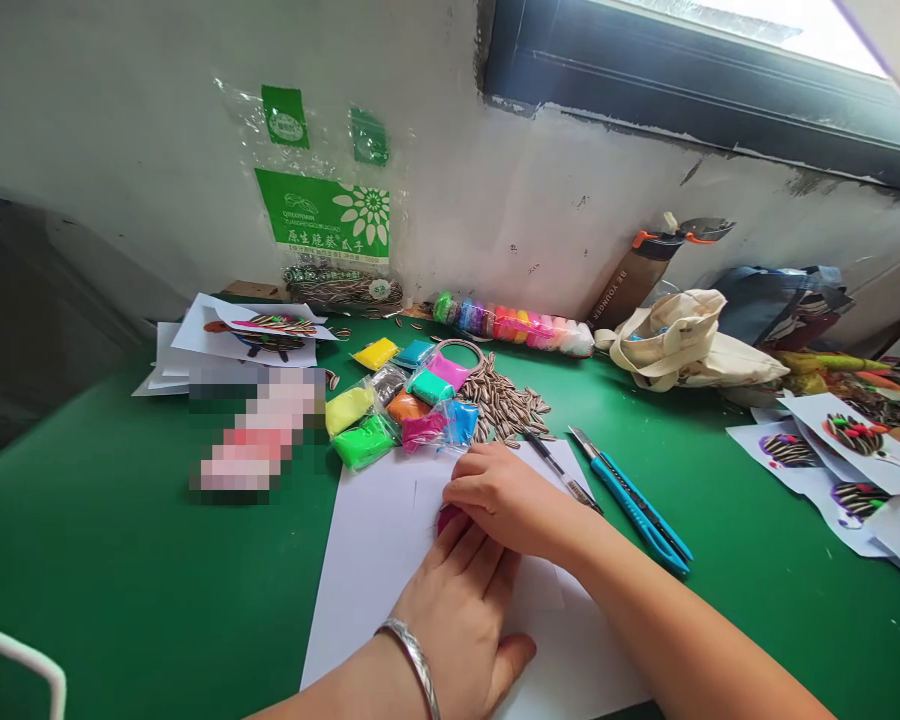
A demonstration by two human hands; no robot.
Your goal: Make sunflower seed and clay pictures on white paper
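My left hand [461, 595], with a silver bracelet at its wrist, lies flat on a white sheet of paper [364, 560], fingers stretched forward. Its fingertips reach a small lump of magenta clay [445, 517]. Curled over the same lump from the right is my right hand [506, 500], its fingers bent and pressed together. Both hands hide most of the clay. Just beyond them on the table lie several clay packets, among them a magenta packet [424, 428] and a blue packet [463, 422]. A black pen [559, 466] rests across the paper's upper right corner.
A blue utility knife [641, 510] lies right of the paper. Behind are loose sunflower seeds [504, 395], a seed bag [330, 220], rolled clay packs [529, 328], a brown bottle [634, 270] and a cloth bag [694, 345]. Decorated paper sheets [787, 450] lie at the right.
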